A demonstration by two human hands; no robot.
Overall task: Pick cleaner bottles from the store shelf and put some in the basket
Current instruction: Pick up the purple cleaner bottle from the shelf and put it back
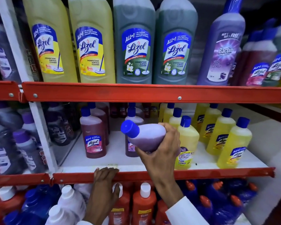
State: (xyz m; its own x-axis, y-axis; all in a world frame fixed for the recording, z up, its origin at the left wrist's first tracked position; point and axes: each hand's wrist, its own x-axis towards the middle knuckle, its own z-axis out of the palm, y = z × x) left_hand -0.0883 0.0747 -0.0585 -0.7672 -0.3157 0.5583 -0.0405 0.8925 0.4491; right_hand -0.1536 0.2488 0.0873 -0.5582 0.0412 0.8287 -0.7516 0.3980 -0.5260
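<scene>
My right hand [161, 150] grips a lavender cleaner bottle [144, 135] with a blue cap, tilted so the cap points up and left, held just above the middle shelf [136, 166]. My left hand [104, 181] rests on that shelf's red front rail, fingers curled over the edge, holding no bottle. Behind the held bottle stand a red Lizol bottle [93, 138] to the left and a yellow Bactin bottle [186, 143] to the right. No basket is in view.
The top shelf carries large yellow [91, 46], green [135, 46] and purple [222, 51] bottles behind a red rail [152, 93]. Several yellow bottles [234, 143] fill the middle shelf's right side. Orange [143, 207], white and blue bottles crowd the bottom shelf. A white upright [39, 127] divides the left bay.
</scene>
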